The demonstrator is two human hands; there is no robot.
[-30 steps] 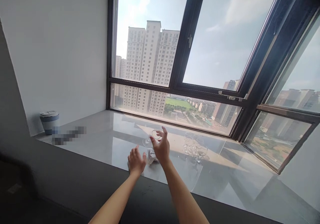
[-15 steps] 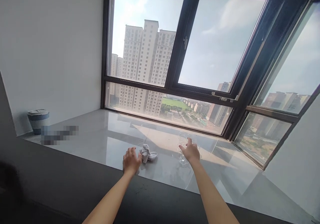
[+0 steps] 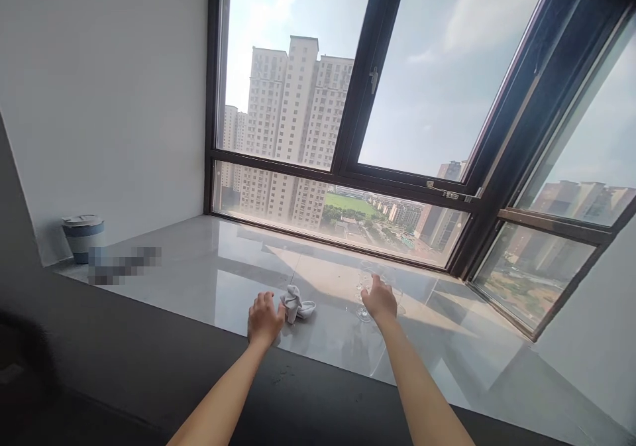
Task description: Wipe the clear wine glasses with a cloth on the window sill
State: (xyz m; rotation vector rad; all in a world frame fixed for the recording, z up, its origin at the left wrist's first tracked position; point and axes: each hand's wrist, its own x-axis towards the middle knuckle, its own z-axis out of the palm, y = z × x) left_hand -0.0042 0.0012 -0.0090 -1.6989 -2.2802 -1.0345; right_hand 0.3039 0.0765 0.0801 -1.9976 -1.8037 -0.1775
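Lower centre, the left hand (image 3: 265,316), fingers loosely curled, rests beside a crumpled cloth (image 3: 293,305); right of centre, glasses (image 3: 364,315) already stand grouped, whether the right hand (image 3: 381,299) pinches one unclear.

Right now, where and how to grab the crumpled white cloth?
Probably pinch the crumpled white cloth by its raised left bunch, from above with the left hand: that fold stands up off the windowsill, while the right lobe lies lower, and the hand is right beside it.
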